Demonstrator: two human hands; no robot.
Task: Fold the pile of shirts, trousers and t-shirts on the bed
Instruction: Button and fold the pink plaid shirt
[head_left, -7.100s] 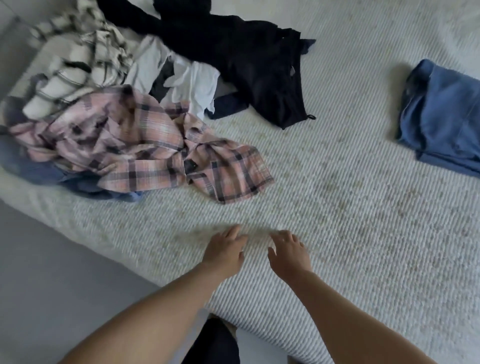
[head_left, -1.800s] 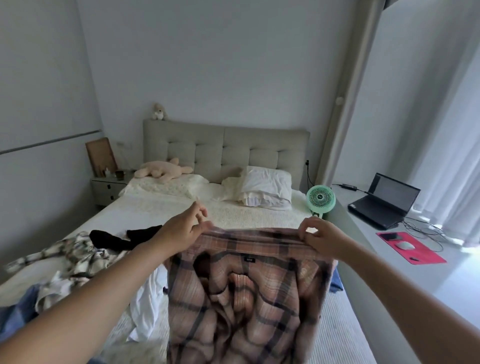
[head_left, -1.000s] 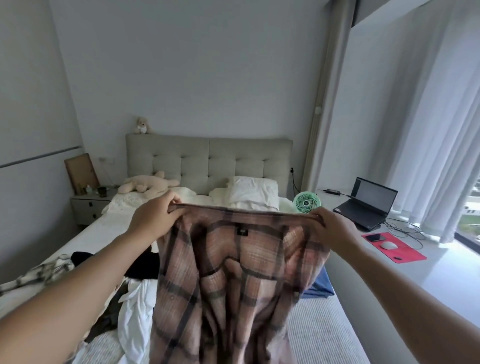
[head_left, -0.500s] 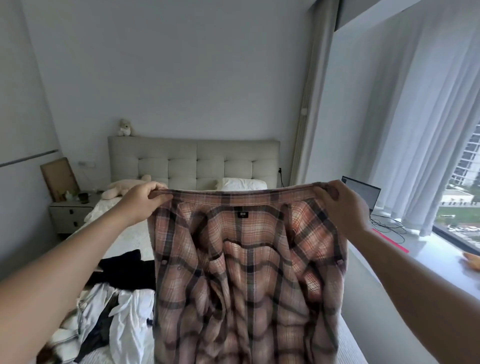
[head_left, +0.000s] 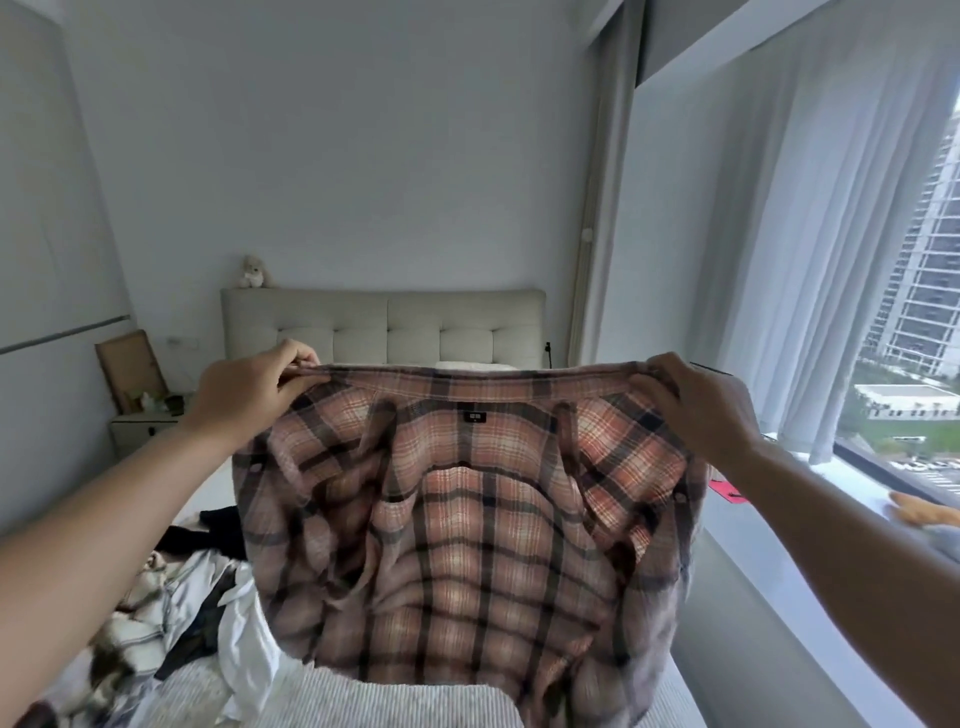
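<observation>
Holding the pink plaid shirt (head_left: 467, 519) up by its collar above the near bed (head_left: 415, 706), left hand (head_left: 244, 395) and right hand (head_left: 696, 410) each pinch an end; no fold made, pile (head_left: 171, 613) at left untouched.

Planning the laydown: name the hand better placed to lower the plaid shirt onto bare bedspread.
Right hand: bare bedspread lies below it; the clothes pile sits under the left hand.
</observation>
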